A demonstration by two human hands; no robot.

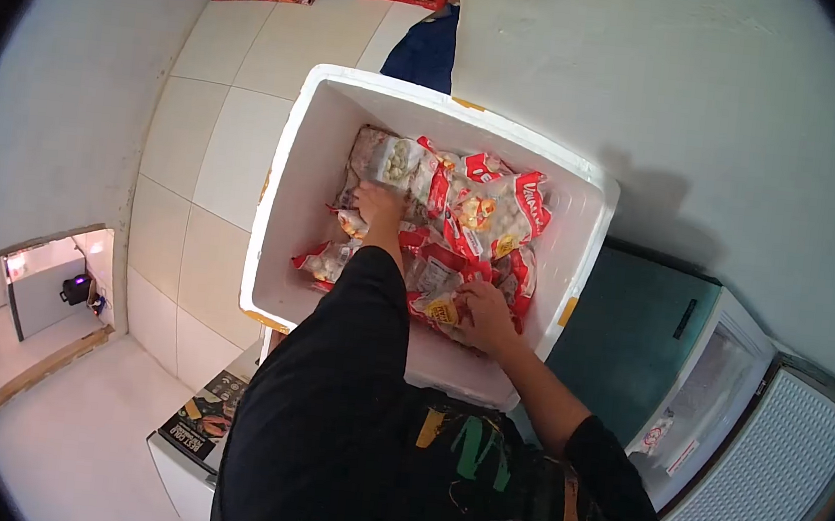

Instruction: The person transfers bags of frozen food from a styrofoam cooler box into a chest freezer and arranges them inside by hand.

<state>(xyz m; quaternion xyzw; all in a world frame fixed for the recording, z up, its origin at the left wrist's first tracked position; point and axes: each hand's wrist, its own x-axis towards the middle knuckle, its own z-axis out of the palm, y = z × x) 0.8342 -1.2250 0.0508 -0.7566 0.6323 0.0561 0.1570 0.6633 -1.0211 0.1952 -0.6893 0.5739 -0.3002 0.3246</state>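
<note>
White foam box [293, 249] holds the bags [487, 217], seemingly being arranged. The left hand [380, 209] and right hand [484, 317] rest among them; I cannot tell either grip's closure. Shifting bags calls for gathering slack plastic.

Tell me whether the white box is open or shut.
Open: no lid covers the white box, and the left hand and right hand are inside among bags.

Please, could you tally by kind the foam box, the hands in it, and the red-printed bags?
White foam box: 1
Left hand and right hand: 2
Red-printed bags: at least 4 (they overlap, so exact count is unclear)
Total: at least 7
</note>
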